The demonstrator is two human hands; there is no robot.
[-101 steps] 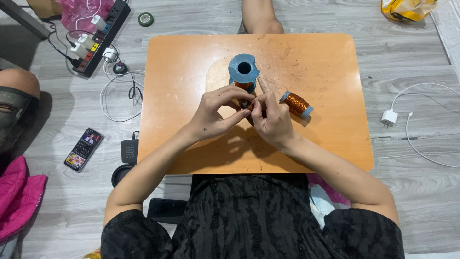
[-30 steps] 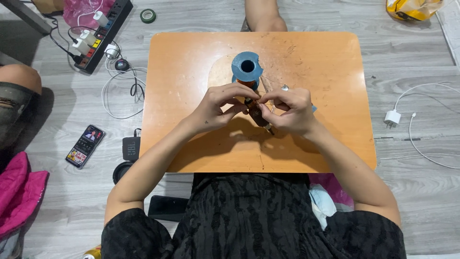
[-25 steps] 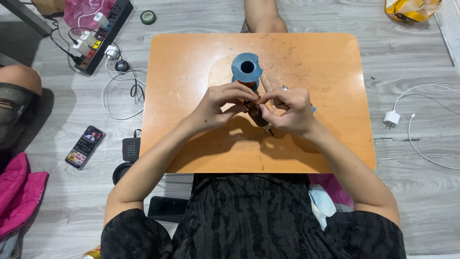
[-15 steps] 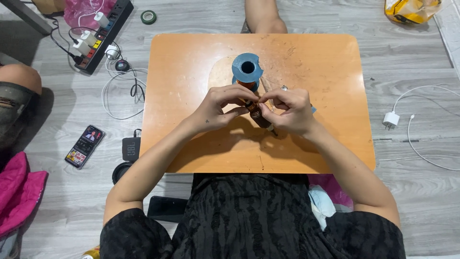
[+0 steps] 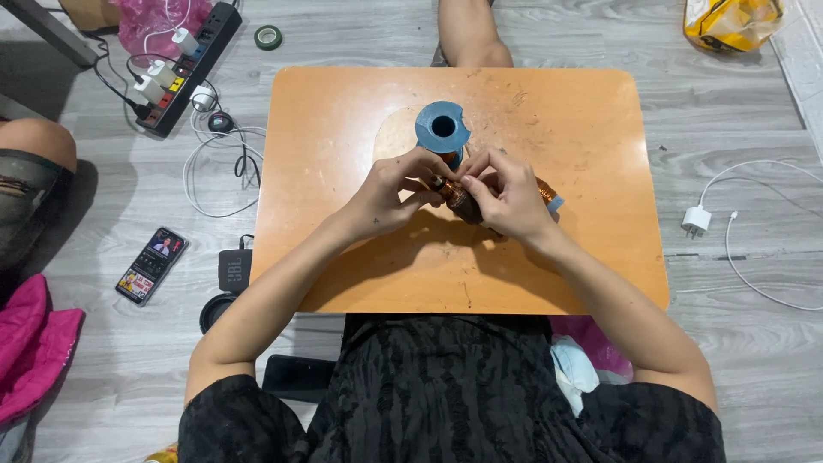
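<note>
Copper wire glints between the two hands at the middle of the low orange table [image 5: 343, 129], where a person sits on the floor with both forearms resting on the top, which would steady such fine work. Left hand [image 5: 390, 193] is curled around one end of a small brown coil [image 5: 459, 199], fingertips pinching it near the top, while the right hand [image 5: 513, 195] closes over the other end from the opposite side, so the coil is held clear of the wood and braced from both ends; neither hand is slack. Just behind the knuckles stands a blue spool [image 5: 442, 129], upright with its bore facing up, close enough that wire could run from it without a long reach. A second copper-wound piece with a blue end [image 5: 549, 197] peeks from under the right hand, lying flat on the table; how it joins the rest I cannot tell. Off the table, on the grey plank floor, lie a power strip [image 5: 184, 64] with plugs in it, a green tape roll [image 5: 267, 37], a lit phone [image 5: 152, 265], a white charger [image 5: 696, 219] with its cable, and a yellow bag [image 5: 733, 21]. Another person's knee [image 5: 30, 146] shows at the left edge, well apart from the work.
</note>
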